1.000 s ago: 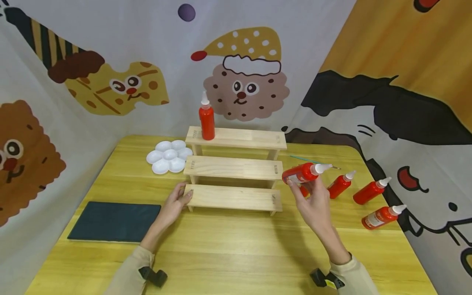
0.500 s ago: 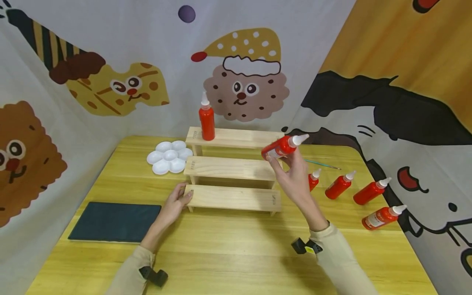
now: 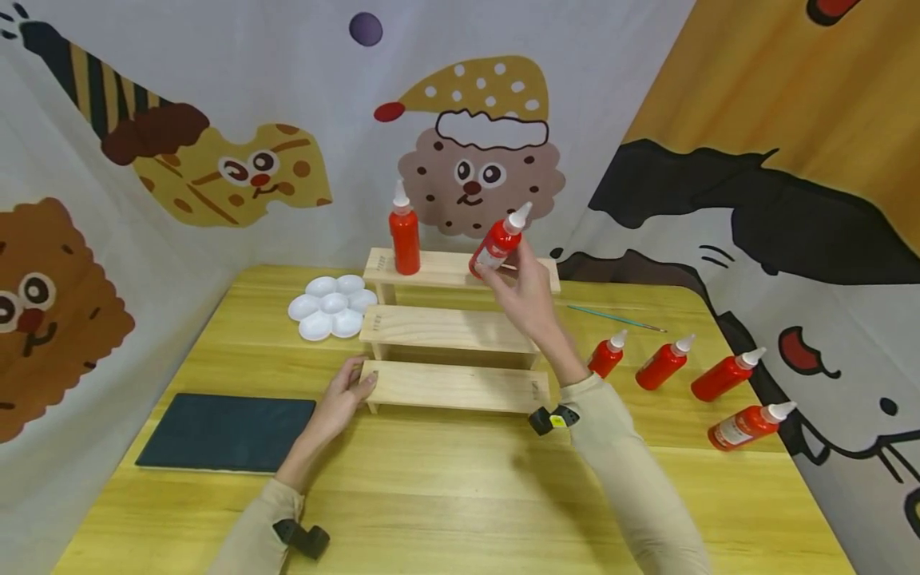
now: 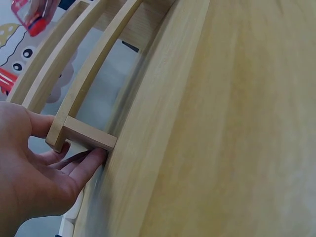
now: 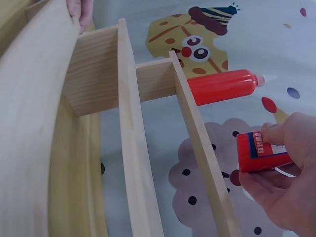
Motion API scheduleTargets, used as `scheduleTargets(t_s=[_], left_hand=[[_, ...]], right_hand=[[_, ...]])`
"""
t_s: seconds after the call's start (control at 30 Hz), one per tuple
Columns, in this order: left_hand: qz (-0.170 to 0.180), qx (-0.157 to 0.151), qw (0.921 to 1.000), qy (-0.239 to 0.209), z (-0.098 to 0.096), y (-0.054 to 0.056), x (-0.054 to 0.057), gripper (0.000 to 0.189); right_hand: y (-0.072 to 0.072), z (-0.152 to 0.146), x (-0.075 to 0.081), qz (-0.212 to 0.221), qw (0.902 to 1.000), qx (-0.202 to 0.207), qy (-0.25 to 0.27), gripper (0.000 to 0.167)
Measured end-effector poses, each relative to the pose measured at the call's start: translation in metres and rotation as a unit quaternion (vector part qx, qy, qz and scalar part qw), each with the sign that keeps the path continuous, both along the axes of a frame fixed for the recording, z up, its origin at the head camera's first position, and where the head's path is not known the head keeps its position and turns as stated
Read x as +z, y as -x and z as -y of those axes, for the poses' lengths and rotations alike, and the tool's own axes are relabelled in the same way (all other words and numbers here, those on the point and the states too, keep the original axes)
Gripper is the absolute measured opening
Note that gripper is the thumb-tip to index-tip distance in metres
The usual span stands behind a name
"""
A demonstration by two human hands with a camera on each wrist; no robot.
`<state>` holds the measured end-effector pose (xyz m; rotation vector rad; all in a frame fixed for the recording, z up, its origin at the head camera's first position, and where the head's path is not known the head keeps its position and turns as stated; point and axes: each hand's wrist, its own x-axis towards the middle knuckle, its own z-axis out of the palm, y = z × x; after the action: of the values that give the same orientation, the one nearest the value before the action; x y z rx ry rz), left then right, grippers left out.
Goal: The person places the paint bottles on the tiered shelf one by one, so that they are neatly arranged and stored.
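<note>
A three-step wooden display rack [image 3: 449, 383] stands mid-table. My left hand [image 3: 338, 407] grips the left end of its lowest step; in the left wrist view the thumb and fingers hold that step's corner [image 4: 61, 126]. My right hand [image 3: 528, 295] holds a red squeeze bottle [image 3: 494, 246] with a white pointed cap, tilted to the right, over the top step's right half. In the right wrist view a gap separates the bottle's base [image 5: 247, 153] from the step. Another red bottle [image 3: 406, 243] stands upright at the top step's left end.
Several red bottles [image 3: 661, 367] lie on the table at the right, with a thin paintbrush [image 3: 614, 318] behind them. A white flower-shaped palette [image 3: 333, 303] is left of the rack. A dark flat board [image 3: 226, 431] lies at the front left.
My right hand has carried the red bottle leftward and up, from beside the rack to over the top step, turning it more upright. My left hand has stayed on the rack.
</note>
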<state>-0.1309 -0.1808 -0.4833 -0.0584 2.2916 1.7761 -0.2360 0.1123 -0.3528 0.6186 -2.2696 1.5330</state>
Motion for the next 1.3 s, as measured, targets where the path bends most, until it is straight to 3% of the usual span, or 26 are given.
scheduleTargets(t_s=[0.17, 0.43, 0.63, 0.97, 1.3], left_hand=[[-0.002, -0.002, 1.0, 0.003, 0.0, 0.001, -0.002, 0.059], [-0.006, 0.002, 1.0, 0.002, 0.001, 0.003, -0.005, 0.058], [-0.005, 0.0, 1.0, -0.001, 0.0, 0.003, -0.005, 0.058], [-0.003, -0.003, 1.0, -0.002, 0.003, 0.001, -0.003, 0.059], [-0.008, -0.005, 0.9999, 0.004, 0.001, -0.002, -0.001, 0.058]], right_hand=[[0.015, 0.012, 0.001, 0.03, 0.9993, 0.009, -0.019, 0.046], [0.026, 0.025, 0.003, 0.055, 0.9959, 0.001, -0.072, 0.046], [0.027, 0.026, 0.002, 0.068, 0.9921, -0.003, -0.106, 0.048], [0.029, 0.026, 0.001, 0.072, 0.9928, 0.022, -0.093, 0.048], [0.029, 0.024, 0.0, 0.064, 0.9928, 0.014, -0.101, 0.048]])
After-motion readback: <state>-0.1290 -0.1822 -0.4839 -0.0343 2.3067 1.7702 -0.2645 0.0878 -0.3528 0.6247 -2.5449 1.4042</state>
